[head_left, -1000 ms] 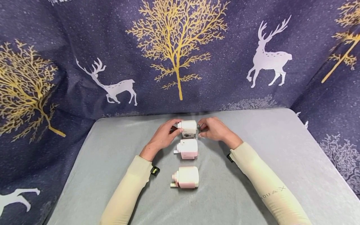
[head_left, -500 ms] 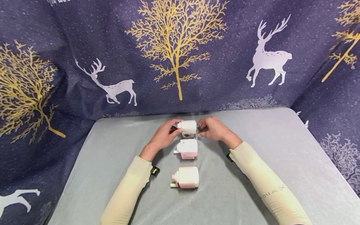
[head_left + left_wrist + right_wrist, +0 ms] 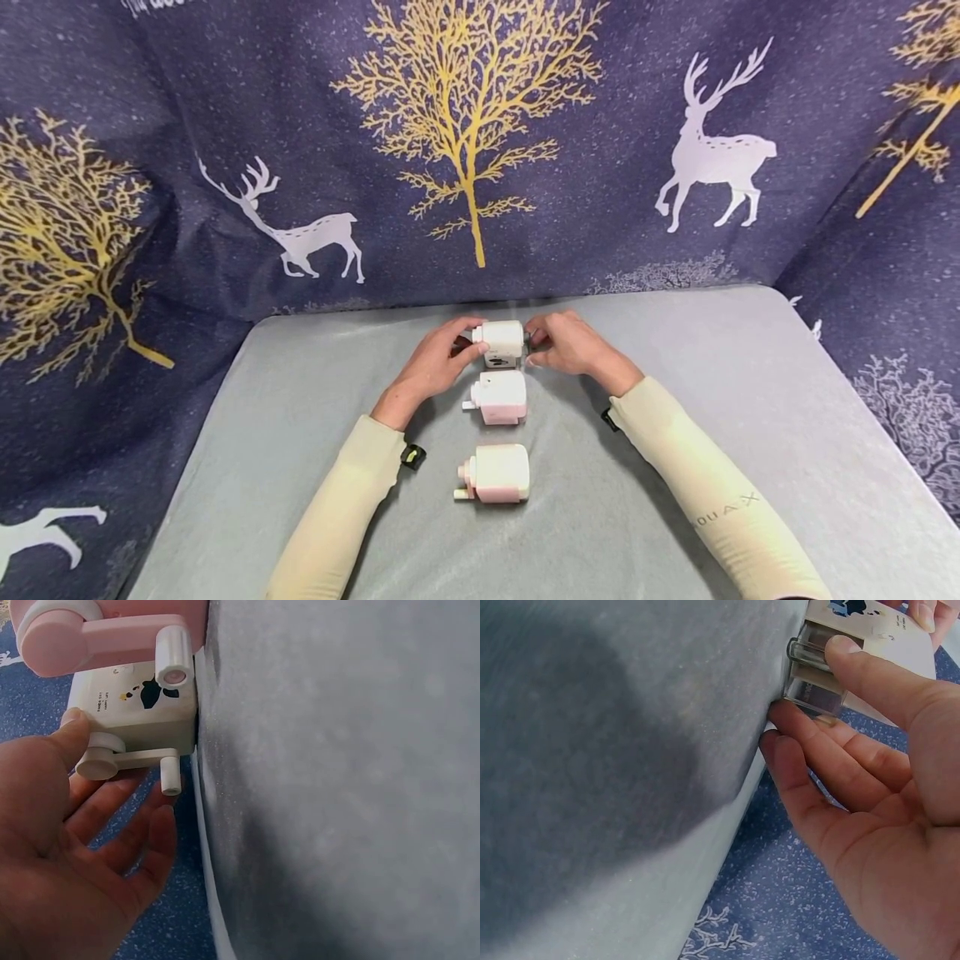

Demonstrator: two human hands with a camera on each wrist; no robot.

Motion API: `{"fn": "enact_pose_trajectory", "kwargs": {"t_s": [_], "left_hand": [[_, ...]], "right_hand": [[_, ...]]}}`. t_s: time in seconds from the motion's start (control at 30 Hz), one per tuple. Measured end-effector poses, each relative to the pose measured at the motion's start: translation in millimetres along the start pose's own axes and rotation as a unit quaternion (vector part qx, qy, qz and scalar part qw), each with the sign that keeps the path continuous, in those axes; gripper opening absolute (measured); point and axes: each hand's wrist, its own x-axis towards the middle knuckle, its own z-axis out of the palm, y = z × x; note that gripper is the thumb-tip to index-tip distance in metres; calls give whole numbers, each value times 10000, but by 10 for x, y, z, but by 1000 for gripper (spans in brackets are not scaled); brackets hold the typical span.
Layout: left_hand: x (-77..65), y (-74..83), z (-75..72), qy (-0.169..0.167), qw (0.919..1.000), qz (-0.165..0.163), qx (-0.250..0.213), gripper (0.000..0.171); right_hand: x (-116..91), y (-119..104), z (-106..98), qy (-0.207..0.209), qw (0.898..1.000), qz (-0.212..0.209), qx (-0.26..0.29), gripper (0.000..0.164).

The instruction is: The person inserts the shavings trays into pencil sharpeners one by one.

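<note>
At the back of the table stands a cream crank pencil sharpener with a dark printed picture on its side. My left hand grips it at the crank end, thumb on the near side and fingers behind. The crank handle points out beside those fingers in the left wrist view. From the opposite end, my right hand pinches a clear plastic part with a wire loop, which juts from the sharpener's body. Its thumb lies on top and the fingers are underneath.
Closer to me stand two pink-and-white crank sharpeners, a middle one just before the cream one and a nearer one. Their cranks face left. A dark blue cloth with trees and deer hangs behind the grey table.
</note>
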Motion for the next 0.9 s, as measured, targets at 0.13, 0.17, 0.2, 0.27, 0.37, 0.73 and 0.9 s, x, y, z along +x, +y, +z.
{"fn": "enact_pose_trajectory", "kwargs": {"t_s": [0.13, 0.17, 0.2, 0.27, 0.37, 0.73, 0.9], "left_hand": [[-4, 11, -4, 4, 10000, 1, -37, 42], [-7, 15, -7, 4, 10000, 0, -40, 42], [-9, 18, -8, 0, 10000, -3, -44, 42], [-11, 24, -9, -11, 10000, -5, -57, 42], [-12, 24, -8, -29, 10000, -11, -79, 42], [-5, -2, -4, -9, 10000, 39, -41, 42], [1, -3, 3, -2, 10000, 61, 4, 43]], "right_hand": [[6, -5, 4, -21, 10000, 25, 4, 50], [11, -10, 4, -21, 10000, 26, 10, 50], [14, -13, 5, -18, 10000, 15, 12, 50], [19, -17, 9, -11, 10000, -3, 9, 48], [25, -20, 14, 2, 10000, -12, -37, 45], [66, -52, 33, -10, 9999, 54, -120, 35], [90, -73, 45, 41, 9996, -93, -246, 25]]}}
